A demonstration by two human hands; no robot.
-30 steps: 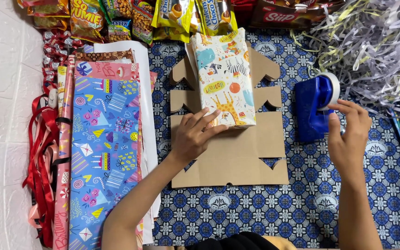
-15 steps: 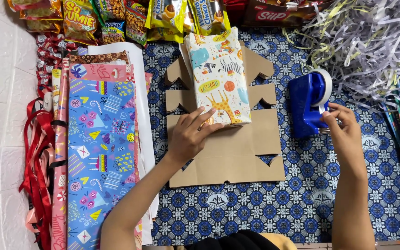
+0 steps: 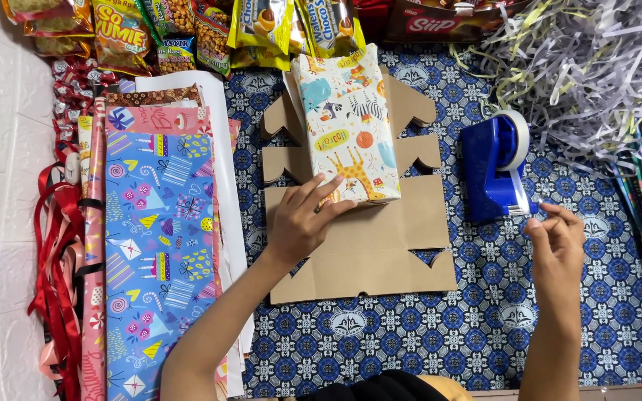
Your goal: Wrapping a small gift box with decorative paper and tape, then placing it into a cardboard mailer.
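A left hand (image 3: 302,223) is pressing flat, fingers spread, on the near end of an animal-print wrapped box (image 3: 347,122) lying on a cut cardboard sheet (image 3: 365,238) mid-mat. The right hand (image 3: 556,241) is hovering just beside a blue tape dispenser (image 3: 493,171), fingertips pinched together; whether tape is between them cannot be told. Gift-wrap sheets (image 3: 157,245) are crowding the patterned mat's (image 3: 440,334) left edge, shredded paper (image 3: 596,67) its far right corner, leaving the near edge open.
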